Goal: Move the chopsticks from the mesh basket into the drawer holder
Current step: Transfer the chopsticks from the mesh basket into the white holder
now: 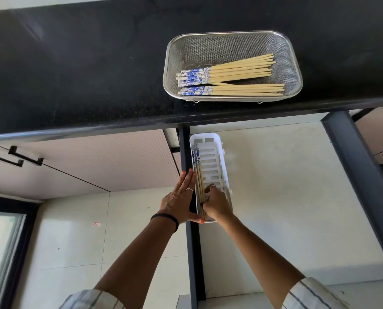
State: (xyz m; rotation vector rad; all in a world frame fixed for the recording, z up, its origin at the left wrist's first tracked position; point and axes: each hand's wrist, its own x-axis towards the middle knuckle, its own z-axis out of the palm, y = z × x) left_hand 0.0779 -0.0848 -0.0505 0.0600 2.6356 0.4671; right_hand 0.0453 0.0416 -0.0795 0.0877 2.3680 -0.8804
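At the bottom of the frame two bare forearms rise from striped sleeves and converge on the centre, where a white slotted drawer holder [210, 161] sits against the dark edge of the pulled-out drawer [186, 152]. The left hand [181, 200] lies flat with fingers straight and together, pressed along the holder's left outer wall, thumb hooked round its near end; it grips nothing and seems there to steady the holder. The right hand [216, 202] is curled inside the holder's near end, fingers bent onto the plain tips of a few chopsticks in the holder [198, 172], which lie along the left wall with their blue-patterned ends pointing away; the hand appears to be pushing them snug to that side, probably to leave room for more, though whether it pinches them or only presses is not clear. Farther up, in the upper right of the frame, the mesh basket [293, 63] stands on the black countertop [74, 74] with most of the chopsticks [230, 76] inside, so much of the task remains.
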